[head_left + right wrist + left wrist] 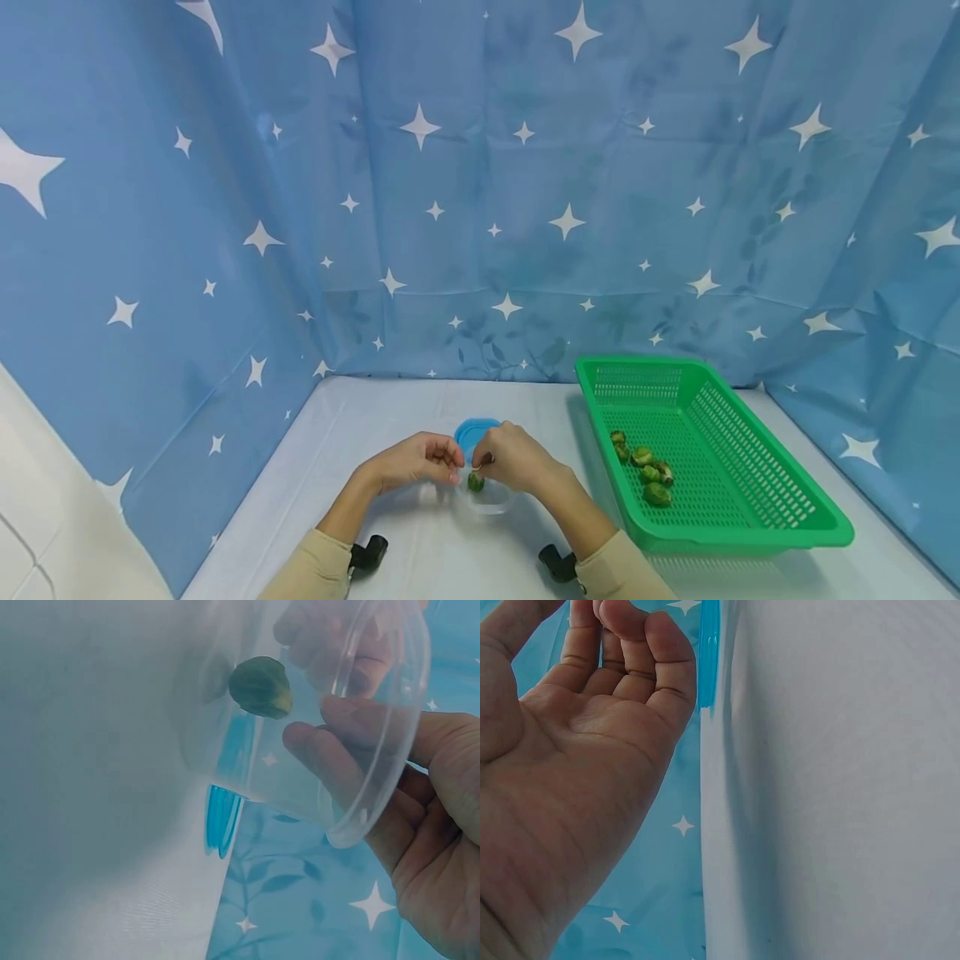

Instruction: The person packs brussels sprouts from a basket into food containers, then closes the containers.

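Note:
A clear plastic tub [491,507] stands on the table between the hands. One Brussels sprout [260,687] lies at its bottom. My right hand [516,458] reaches over the rim, its fingertips [300,739] inside the tub a small gap from the sprout, holding nothing. Beside the tub's left side is my left hand [416,461]; in the left wrist view its fingers [671,667] are loosely bent, with nothing held. Just behind the tub is a round blue lid [472,433], partly hidden by the right hand.
To the right stands a green slotted basket [720,467] with several Brussels sprouts [651,468] along its left side. A blue star-patterned curtain [495,250] hangs behind and beside the white table [420,550].

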`<action>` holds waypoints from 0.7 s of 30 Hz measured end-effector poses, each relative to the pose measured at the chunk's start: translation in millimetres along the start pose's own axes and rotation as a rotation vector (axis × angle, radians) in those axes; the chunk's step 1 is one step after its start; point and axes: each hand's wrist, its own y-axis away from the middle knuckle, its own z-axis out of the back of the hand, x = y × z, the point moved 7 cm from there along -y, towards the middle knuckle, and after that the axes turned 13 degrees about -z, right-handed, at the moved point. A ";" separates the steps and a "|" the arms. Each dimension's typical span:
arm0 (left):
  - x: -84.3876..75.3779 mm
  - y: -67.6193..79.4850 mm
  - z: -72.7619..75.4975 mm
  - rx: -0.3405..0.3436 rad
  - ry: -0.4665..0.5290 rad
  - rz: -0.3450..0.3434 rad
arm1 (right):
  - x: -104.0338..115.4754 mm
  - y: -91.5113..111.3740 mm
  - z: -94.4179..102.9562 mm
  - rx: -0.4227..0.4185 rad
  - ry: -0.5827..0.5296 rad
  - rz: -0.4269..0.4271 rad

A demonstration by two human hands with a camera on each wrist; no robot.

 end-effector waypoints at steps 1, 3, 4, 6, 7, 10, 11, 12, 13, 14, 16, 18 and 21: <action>0.8 0.4 -0.2 -0.001 0.004 0.002 | -0.3 0.5 0.8 -0.009 0.001 0.003; 2.3 1.5 -1.1 0.000 0.007 0.009 | -1.1 1.4 2.3 -0.027 -0.001 0.004; 3.1 2.1 -1.5 -0.001 0.008 0.013 | -1.4 2.0 3.4 -0.039 -0.003 0.003; 4.1 3.3 -2.4 -0.004 0.010 0.016 | -2.0 3.1 6.5 -0.066 -0.012 -0.007; 4.6 3.9 -2.6 -0.007 0.010 0.019 | -2.3 3.5 8.5 -0.083 -0.014 -0.016; 4.9 4.3 -2.9 -0.010 0.013 0.013 | -2.0 4.8 16.6 -0.160 0.000 -0.040; 4.7 4.3 -2.9 -0.010 0.014 0.009 | -1.5 5.3 19.5 -0.186 0.003 -0.046; 4.4 4.1 -2.9 -0.009 0.015 0.007 | -0.8 5.7 22.3 -0.210 0.006 -0.049; 4.3 3.9 -2.7 -0.008 0.016 0.003 | -0.3 6.0 24.6 -0.230 0.007 -0.053; 4.2 3.6 -2.6 -0.006 0.015 0.004 | 0.4 6.5 26.9 -0.246 0.005 -0.057; 3.7 2.9 -2.3 -0.002 0.019 0.001 | 2.6 7.5 31.1 -0.261 -0.016 -0.061; 3.3 2.1 -1.8 -0.001 0.022 0.003 | 5.8 8.7 36.3 -0.280 -0.032 -0.062; 2.3 0.5 0.0 -0.007 0.022 0.000 | 12.4 11.0 46.1 -0.318 -0.042 -0.058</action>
